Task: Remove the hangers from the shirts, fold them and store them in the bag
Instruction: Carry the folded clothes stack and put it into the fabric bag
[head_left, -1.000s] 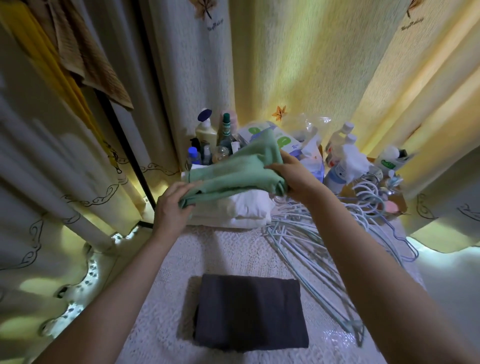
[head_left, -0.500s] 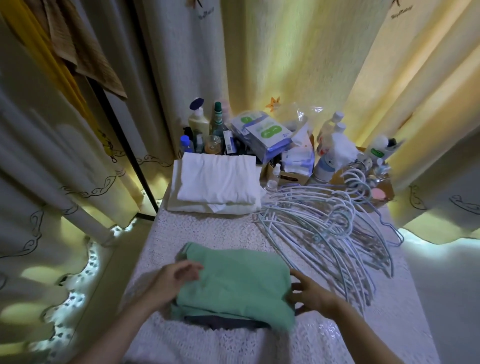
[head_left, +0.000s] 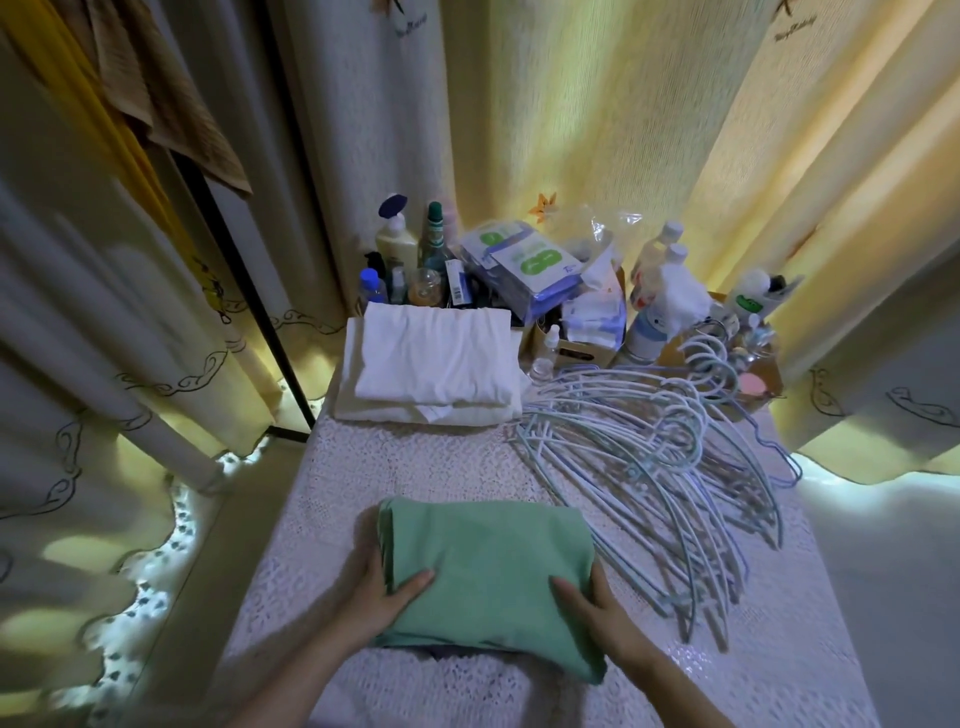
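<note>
My left hand (head_left: 382, 597) grips the left edge of the folded green cotton shirt (head_left: 488, 561), thumb on top. My right hand (head_left: 597, 605) grips the right edge likewise. The shirt lies flat between both hands, a neat rectangle on a dark folded garment (head_left: 447, 650). A pile of pale blue wire hangers (head_left: 649, 467) lies just beyond the right hand.

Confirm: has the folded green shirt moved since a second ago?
Yes. The folded green shirt came down from above the white folded stack onto the lace-covered table, nearer the person.

The folded green shirt (head_left: 488, 571) is matt, soft cloth; the tablecloth (head_left: 415, 467) is rough lace; the hangers (head_left: 649, 457) look smooth, perhaps plastic-coated wire; the bottles (head_left: 397, 239) are glossy plastic.
</note>
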